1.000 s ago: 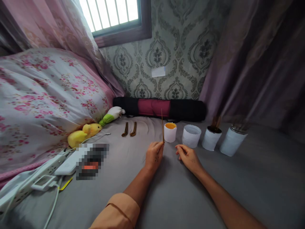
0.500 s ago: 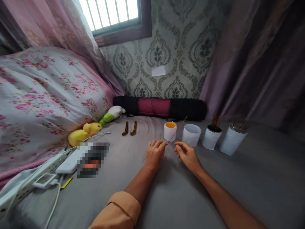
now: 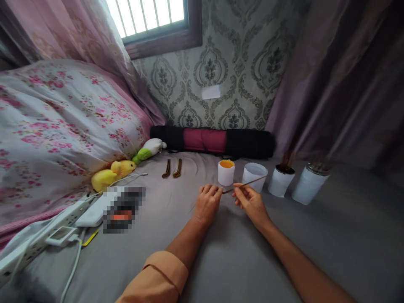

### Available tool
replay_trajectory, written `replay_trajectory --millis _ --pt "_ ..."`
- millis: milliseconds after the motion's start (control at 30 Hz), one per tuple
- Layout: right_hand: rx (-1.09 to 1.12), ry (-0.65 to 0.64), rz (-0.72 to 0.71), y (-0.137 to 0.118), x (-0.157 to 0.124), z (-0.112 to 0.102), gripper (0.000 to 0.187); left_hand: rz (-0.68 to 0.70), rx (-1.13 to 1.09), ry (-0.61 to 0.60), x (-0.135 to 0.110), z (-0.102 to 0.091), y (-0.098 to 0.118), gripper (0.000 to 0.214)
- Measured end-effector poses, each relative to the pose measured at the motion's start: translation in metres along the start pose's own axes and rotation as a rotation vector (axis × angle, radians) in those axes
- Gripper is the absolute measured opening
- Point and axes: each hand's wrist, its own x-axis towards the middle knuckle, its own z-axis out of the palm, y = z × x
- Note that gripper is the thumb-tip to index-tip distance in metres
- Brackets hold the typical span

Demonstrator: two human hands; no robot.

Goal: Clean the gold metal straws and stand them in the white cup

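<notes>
A thin brown stick (image 3: pixel 253 181) runs slantwise between my hands, its far end rising to the right. My left hand (image 3: pixel 207 204) is closed around its lower end, with the fingers curled downward. My right hand (image 3: pixel 252 205) pinches the stick partway along, between thumb and fingers. Just beyond them stands a white-wrapped cup (image 3: pixel 226 176) with an orange inside. To its right, partly behind the stick, is a wider white tub (image 3: pixel 249 169). Farther right a white-wrapped can (image 3: pixel 279 184) and a white-wrapped jar (image 3: pixel 307 187) hold several thin sticks, blurred at the top.
Two bundles of bent brown sticks (image 3: pixel 166 169) lie left of the cup. A black and maroon roll (image 3: pixel 205 140) lies along the wall. On the left are yellow plush toys (image 3: pixel 105 180), a white power strip (image 3: pixel 28 254), cables and a pixelated object (image 3: pixel 124 210) on the grey sheet.
My right hand, earlier apart from the stick, now pinches it. The stick has tilted from steep to flatter, its far end swinging down to the right. My left hand still grips it.
</notes>
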Motion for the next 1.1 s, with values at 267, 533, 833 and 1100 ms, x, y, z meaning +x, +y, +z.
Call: replay_trajectory --millis 267,533,833,1100 --pt "0.054 0.03 0.028 0.003 0.001 0.0 0.039 -0.018 -0.017 -0.021 0.001 -0.001 0.001 0.025" --pt "0.042 0.016 0.055 0.005 0.001 0.001 0.041 -0.154 -0.243 -0.023 0.0 0.004 0.002 0.021" --pt "0.057 0.013 0.072 0.01 0.003 -0.002 0.038 -0.349 -0.742 -0.002 -0.001 0.019 0.003 0.016" --pt "0.047 0.064 0.106 0.012 0.005 -0.007 0.037 -0.653 -1.131 -0.181 0.006 0.014 0.01 0.021"
